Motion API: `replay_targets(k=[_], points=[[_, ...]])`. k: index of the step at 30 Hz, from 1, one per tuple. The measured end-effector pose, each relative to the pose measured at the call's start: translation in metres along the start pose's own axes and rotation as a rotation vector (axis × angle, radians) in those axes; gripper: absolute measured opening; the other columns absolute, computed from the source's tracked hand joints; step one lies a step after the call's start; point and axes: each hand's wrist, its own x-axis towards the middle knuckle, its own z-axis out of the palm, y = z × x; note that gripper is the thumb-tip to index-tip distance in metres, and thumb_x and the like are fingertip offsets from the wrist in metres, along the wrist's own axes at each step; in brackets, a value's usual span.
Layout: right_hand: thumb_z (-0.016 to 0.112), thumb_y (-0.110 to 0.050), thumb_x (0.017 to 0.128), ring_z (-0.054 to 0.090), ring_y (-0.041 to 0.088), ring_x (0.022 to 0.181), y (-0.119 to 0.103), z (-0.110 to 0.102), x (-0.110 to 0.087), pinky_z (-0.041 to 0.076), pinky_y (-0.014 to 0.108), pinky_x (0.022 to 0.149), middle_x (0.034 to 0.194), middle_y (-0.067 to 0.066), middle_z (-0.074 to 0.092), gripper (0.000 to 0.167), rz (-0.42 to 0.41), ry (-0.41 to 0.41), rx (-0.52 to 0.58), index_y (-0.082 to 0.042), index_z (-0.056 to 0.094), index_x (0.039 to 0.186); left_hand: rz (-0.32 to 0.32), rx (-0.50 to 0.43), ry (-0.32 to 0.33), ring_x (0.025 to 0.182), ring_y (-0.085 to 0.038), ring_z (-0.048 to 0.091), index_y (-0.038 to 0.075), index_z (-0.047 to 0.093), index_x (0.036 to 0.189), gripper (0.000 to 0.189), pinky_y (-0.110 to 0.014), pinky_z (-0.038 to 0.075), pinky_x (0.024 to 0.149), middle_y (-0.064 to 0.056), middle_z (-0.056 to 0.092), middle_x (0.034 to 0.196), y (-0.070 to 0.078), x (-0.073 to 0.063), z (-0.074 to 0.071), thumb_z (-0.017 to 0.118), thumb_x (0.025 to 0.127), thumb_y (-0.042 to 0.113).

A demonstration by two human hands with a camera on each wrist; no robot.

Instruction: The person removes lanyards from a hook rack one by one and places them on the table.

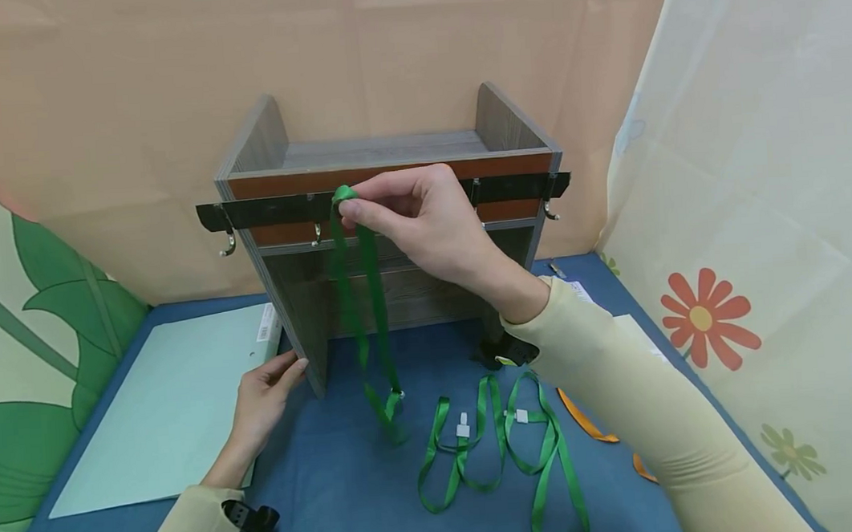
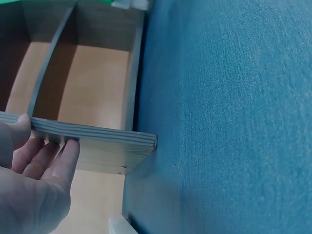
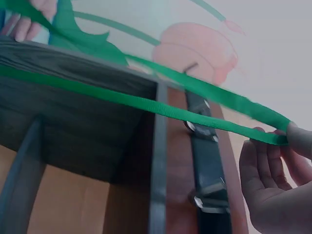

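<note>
My right hand (image 1: 431, 225) pinches the top loop of a green lanyard (image 1: 374, 285) between thumb and fingers, just in front of the black hook rail (image 1: 271, 211). The lanyard's two straps hang down, and its lower end dangles above the blue cloth. Across the front of a grey wooden shelf (image 1: 294, 305) runs the rail, with silver hooks (image 1: 230, 244) along it; my right hand covers part of it. My left hand (image 2: 39, 180) grips the edge of the shelf's left side panel (image 2: 92, 130), low down, thumb on the edge and fingers against the outer face.
Two more green lanyards (image 1: 501, 431) with white clips lie on the blue cloth (image 1: 352, 503) before the shelf. Orange strips (image 1: 586, 420) show partly beneath my right forearm. A pale blue folder (image 1: 165, 400) lies to the left. Printed curtains (image 1: 753, 160) stand around.
</note>
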Motion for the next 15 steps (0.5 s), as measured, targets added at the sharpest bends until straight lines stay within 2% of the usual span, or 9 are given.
replay_targets(k=[3, 7, 11, 15], points=[[0.067, -0.003, 0.089, 0.067, 0.022, 0.081, -0.002, -0.012, 0.001, 0.051, 0.038, 0.070, 0.086, 0.008, 0.071, 0.015, 0.022, 0.022, 0.007, 0.004, 0.072, 0.101, -0.002, -0.003, 0.019, 0.095, -0.025, 0.066, -0.003, 0.060, 0.124, 0.041, -0.020, 0.051, 0.075, -0.019, 0.062, 0.118, -0.019, 0.005, 0.003, 0.060, 0.095, 0.026], [0.065, -0.004, 0.090, 0.066, 0.024, 0.089, -0.002, -0.022, 0.005, 0.050, 0.041, 0.079, 0.085, 0.013, 0.070, 0.015, 0.032, 0.033, 0.083, 0.005, 0.072, 0.101, -0.003, -0.001, 0.014, 0.095, -0.024, 0.066, -0.003, 0.061, 0.124, 0.042, -0.019, 0.051, 0.075, -0.019, 0.062, 0.118, -0.019, 0.007, 0.003, 0.060, 0.096, 0.027], [0.064, -0.003, 0.091, 0.065, 0.026, 0.092, -0.003, -0.028, 0.007, 0.046, 0.037, 0.091, 0.085, 0.015, 0.070, 0.014, 0.053, 0.038, 0.132, 0.006, 0.071, 0.099, -0.009, 0.000, -0.005, 0.096, -0.028, 0.065, -0.003, 0.059, 0.126, 0.041, -0.019, 0.050, 0.076, -0.019, 0.062, 0.118, -0.016, 0.007, 0.002, 0.059, 0.096, 0.025], [0.064, -0.002, 0.091, 0.064, 0.027, 0.092, -0.002, -0.031, 0.007, 0.046, 0.037, 0.092, 0.085, 0.014, 0.069, 0.014, 0.074, 0.038, 0.146, 0.006, 0.071, 0.099, -0.017, -0.013, -0.017, 0.097, -0.032, 0.065, -0.006, 0.058, 0.126, 0.037, -0.020, 0.051, 0.076, -0.022, 0.061, 0.119, -0.012, 0.008, 0.002, 0.059, 0.097, 0.017]])
